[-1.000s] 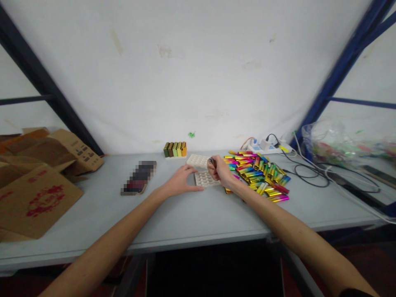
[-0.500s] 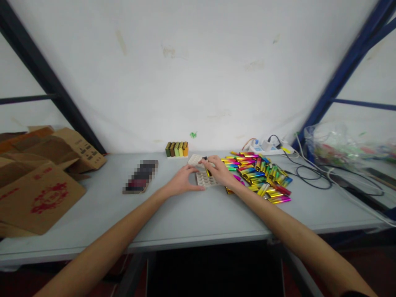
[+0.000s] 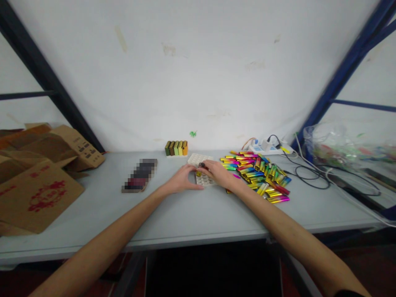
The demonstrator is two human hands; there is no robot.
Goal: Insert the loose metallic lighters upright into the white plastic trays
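A white tray with rows of round holes (image 3: pixel 208 181) lies on the table between my hands. My left hand (image 3: pixel 181 180) grips the tray's left side, its thumb along the near edge and its fingers by the far edge. Over the tray's left part, my right hand (image 3: pixel 216 171) pinches a shiny gold lighter (image 3: pixel 198 173) with a dark top, mostly covered by the fingers. Whether its lower end sits in a hole is hidden. Behind my hands lies a second pale holed tray (image 3: pixel 201 157). A pile of shiny multicoloured lighters (image 3: pixel 256 175) spreads beside my right wrist.
At the wall, a block of upright lighters (image 3: pixel 176 148) stands in a white base. A pixelated dark object (image 3: pixel 140 176) lies left of my hands. Cardboard boxes (image 3: pixel 40 181) fill the left end. A power strip (image 3: pixel 269 147), black cables (image 3: pixel 309 177) and plastic bags (image 3: pixel 331 142) occupy the right.
My right hand has moved slightly left with the lighter, now close to my left fingertips. My left hand stays at the tray.
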